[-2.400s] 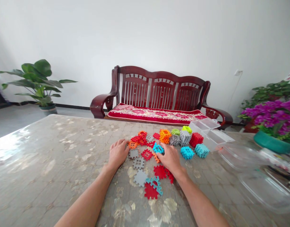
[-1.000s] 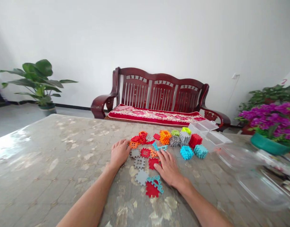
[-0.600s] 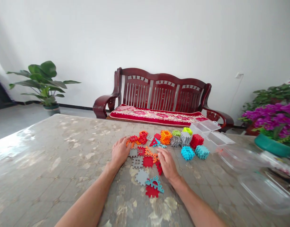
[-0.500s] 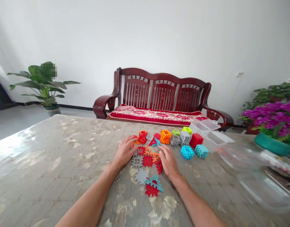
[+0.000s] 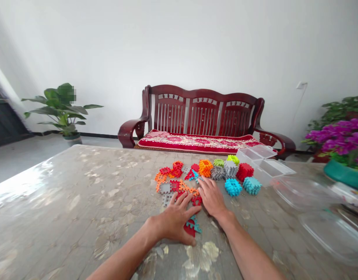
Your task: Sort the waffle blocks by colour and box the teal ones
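My left hand [image 5: 179, 221] lies over the near pieces with fingers and thumb spread, covering part of the pile. Beneath it peek out a teal triangular piece [image 5: 194, 224] and a red piece [image 5: 189, 231]. Just right of the loose puzzle tiles, my right hand [image 5: 212, 196] rests with its fingers stretched forward, the tips by a blue piece [image 5: 194, 175]. Around both hands are grey tiles [image 5: 165, 187], orange pieces [image 5: 185, 186] and a red piece [image 5: 197, 200]. Neither hand appears to grip anything.
Stacks of tiles stand to the right: orange [image 5: 205, 168], grey [image 5: 230, 169], red [image 5: 245, 172], blue [image 5: 233, 187] and teal [image 5: 251, 186]. Behind them is a clear divided box [image 5: 262, 171]. Clear lids [image 5: 327, 233] and a flower pot [image 5: 345, 174] occupy the table's right side.
My left hand has moved nearer and to the right, from the far left tiles onto the near pieces. My right hand stays at the right side. The view has shifted slightly.
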### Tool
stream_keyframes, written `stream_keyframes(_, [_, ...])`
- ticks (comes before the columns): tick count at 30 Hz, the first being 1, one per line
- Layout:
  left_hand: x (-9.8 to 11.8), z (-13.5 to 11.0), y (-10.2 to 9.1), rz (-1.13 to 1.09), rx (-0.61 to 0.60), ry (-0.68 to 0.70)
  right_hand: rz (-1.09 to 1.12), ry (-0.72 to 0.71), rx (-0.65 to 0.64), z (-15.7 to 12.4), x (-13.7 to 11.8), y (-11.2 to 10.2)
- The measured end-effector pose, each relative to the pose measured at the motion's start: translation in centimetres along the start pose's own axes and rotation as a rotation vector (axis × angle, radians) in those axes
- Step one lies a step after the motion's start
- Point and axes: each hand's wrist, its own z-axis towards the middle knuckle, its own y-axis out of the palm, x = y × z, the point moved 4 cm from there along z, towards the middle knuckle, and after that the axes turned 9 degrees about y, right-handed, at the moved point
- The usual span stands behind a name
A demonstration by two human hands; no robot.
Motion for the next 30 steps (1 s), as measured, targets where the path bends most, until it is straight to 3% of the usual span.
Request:
stream_keyframes(4, [-0.6, -0.2, -0.7, 0.083, 0.1, -0.044, -0.131, 0.027, -0.082, -0.3, -1.0, -0.3])
stream_keyframes(9, [-1.3, -0.5, -1.5, 0.123, 0.186, -0.065, -0.118, 0.046, -0.129, -0.2, -1.0, -0.4])
stream_keyframes(19, [-4.4, 0.4, -0.8, 0.187, 0.307, -0.235, 0.064, -0.015, -0.078, 0.0, -0.8, 0.0])
stream_keyframes(24, [-5.3, 1.4, -2.6, 0.13, 0.359, -0.244, 0.121, -0.016, -0.064, 0.0, -1.0, -0.5])
stream_keyframes(27, [-7.8, 1.2, -4.6, 0.158, 0.447, -0.405, 0.13, -0.006, -0.043, 0.0, -1.1, -0.7])
stream_keyframes(30, [-11.5, 0.1, -6.0, 0.238, 0.467, -0.706, 0.111, 0.013, -0.016, 0.1, -0.9, -0.6])
